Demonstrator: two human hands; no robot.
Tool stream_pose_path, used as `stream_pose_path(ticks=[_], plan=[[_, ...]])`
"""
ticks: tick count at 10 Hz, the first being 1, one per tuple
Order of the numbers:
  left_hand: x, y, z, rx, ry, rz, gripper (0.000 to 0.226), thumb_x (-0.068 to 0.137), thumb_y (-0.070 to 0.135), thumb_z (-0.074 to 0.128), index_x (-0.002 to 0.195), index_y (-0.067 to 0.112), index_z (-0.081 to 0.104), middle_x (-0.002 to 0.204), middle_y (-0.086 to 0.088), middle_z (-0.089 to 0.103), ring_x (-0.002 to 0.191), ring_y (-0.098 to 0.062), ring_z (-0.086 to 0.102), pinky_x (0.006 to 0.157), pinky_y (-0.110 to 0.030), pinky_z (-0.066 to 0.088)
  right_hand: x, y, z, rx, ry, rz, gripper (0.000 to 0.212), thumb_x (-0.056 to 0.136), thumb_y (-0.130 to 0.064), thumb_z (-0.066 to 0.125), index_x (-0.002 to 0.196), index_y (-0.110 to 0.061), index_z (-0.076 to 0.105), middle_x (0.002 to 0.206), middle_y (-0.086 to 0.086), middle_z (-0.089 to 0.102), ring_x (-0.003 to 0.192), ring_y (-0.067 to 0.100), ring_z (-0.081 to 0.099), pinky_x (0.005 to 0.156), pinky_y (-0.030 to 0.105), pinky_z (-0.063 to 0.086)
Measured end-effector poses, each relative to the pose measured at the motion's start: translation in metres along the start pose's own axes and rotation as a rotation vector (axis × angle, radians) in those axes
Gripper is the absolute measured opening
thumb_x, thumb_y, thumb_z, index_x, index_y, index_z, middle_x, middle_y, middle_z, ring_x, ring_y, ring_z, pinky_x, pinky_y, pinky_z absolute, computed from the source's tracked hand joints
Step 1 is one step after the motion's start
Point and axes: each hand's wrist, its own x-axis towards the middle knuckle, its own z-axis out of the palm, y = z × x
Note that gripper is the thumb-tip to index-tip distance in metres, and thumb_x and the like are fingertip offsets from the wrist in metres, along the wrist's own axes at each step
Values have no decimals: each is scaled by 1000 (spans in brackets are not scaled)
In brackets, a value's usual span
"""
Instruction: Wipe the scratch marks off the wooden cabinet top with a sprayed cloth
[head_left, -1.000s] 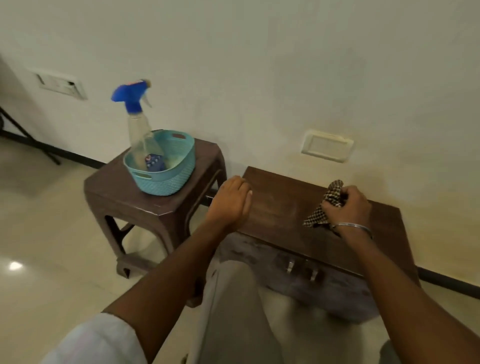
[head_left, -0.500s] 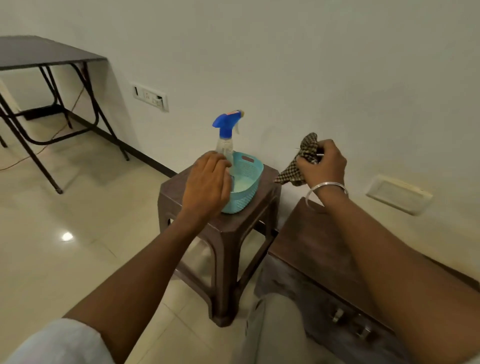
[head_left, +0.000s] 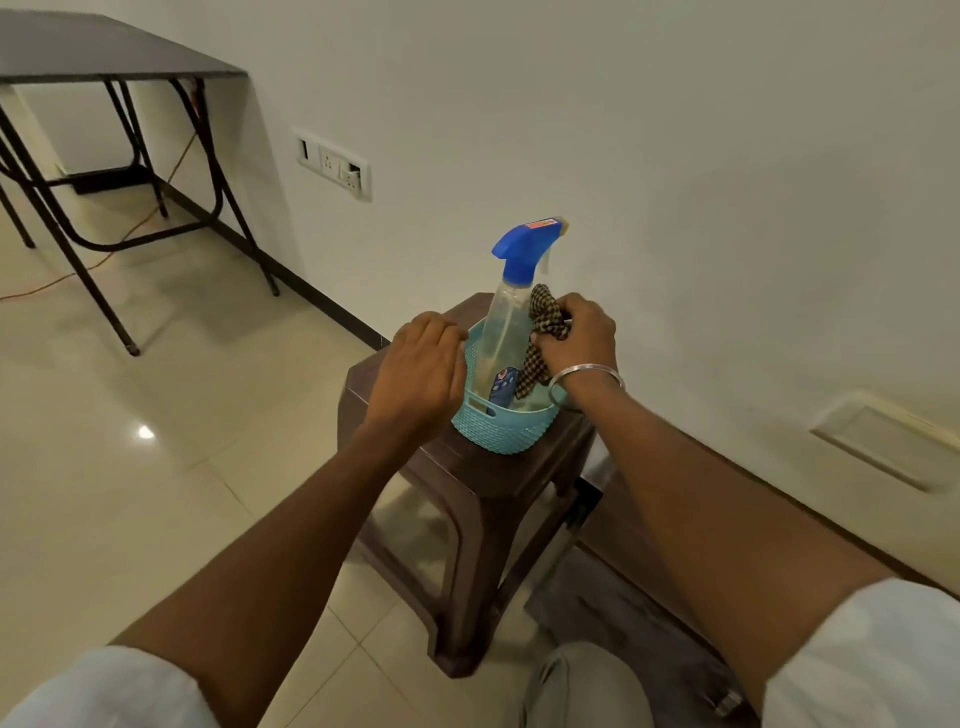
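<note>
A clear spray bottle (head_left: 501, 322) with a blue trigger head stands upright in a teal basket (head_left: 506, 428) on a brown stool (head_left: 483, 478). My right hand (head_left: 576, 335) grips a checked brown cloth (head_left: 543, 338) and holds it over the basket, right beside the bottle. My left hand (head_left: 423, 366) hovers at the basket's left rim with fingers curled downward, holding nothing. The dark wooden cabinet (head_left: 623, 587) sits low at the right, mostly hidden behind my right forearm.
A dark folding table (head_left: 104, 57) stands at the far left by the wall. A socket panel (head_left: 335, 163) and a cream wall plate (head_left: 888, 439) are on the wall. An orange cable (head_left: 78, 270) runs across the tiled floor.
My view has turned left from the cabinet to the stool. My right hand carried the cloth from the cabinet top to the basket. My left hand left the cabinet edge and reached the basket rim.
</note>
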Motion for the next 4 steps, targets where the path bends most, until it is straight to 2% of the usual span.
stream_pose_path(ticks=[1,2,3,4], plan=[[2,-6,10,16,-57,19,45,104,32,27,124,8,59,119,-10,61,115,-24,50,108,-40,34,-6,9,14,-170,-95,-6,35,80,-27,71,113,-16,65,111,11,66,103,31,61,82,34,48],[-1,-11,20,62,-86,35,47,104,33,24,129,8,57,122,-10,61,117,-25,51,113,-42,28,-6,14,19,-364,-175,-27,34,81,-34,69,114,-23,67,112,7,69,106,30,62,90,35,48],[-5,-10,23,48,-110,41,47,105,34,25,134,9,53,127,-10,59,122,-24,49,118,-44,23,-7,13,13,-451,-290,-3,40,82,-39,67,117,-20,65,117,8,67,111,31,59,100,38,43],[-9,-6,24,77,-76,20,49,105,34,24,138,8,50,131,-11,57,127,-25,47,121,-47,21,-8,13,1,-304,-265,13,54,83,-35,68,132,-18,55,129,11,61,117,32,56,102,40,44]])
